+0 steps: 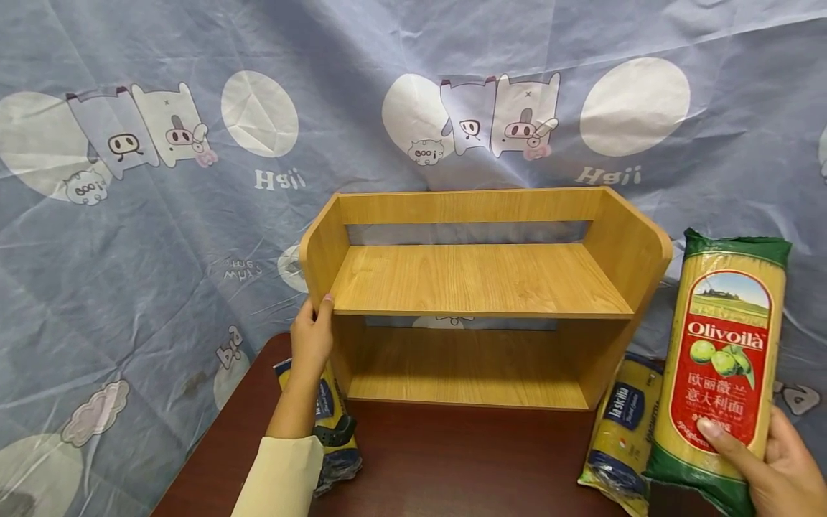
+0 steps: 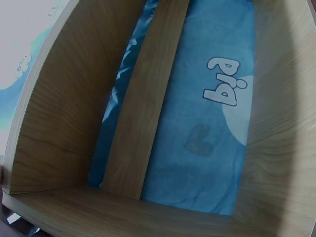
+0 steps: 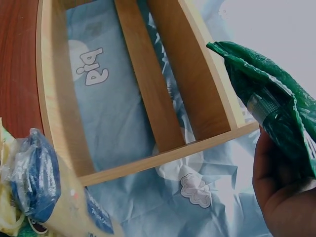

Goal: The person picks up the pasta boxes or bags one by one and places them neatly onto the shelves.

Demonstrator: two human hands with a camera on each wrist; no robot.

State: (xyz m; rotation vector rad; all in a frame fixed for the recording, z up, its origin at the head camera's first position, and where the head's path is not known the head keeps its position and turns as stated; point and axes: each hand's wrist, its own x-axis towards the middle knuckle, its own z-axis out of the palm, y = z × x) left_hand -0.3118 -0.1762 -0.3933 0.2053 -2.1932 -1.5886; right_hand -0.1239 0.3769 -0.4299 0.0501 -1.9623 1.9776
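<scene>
A two-tier wooden shelf (image 1: 478, 280) stands on the dark red table, both tiers bare. My left hand (image 1: 313, 337) grips its left side panel at the upper board's front corner, thumb on the inner side. In the left wrist view only a sliver of that hand shows at the edge, beside the shelf's wooden boards (image 2: 49, 123). Off the shelf's right side, my right hand (image 1: 775, 459) holds a green-ended Olivoilà spaghetti packet (image 1: 730, 359) upright by its lower part, thumb across the front. The right wrist view shows the packet's green end (image 3: 276, 94) above the fingers.
A yellow-and-blue La Sicilia pasta packet (image 1: 623, 424) leans by the shelf's right side. Another pasta packet (image 1: 339, 445) lies at the left, partly behind my left forearm. Behind the table (image 1: 452, 459) hangs a blue patterned cloth (image 1: 349, 86).
</scene>
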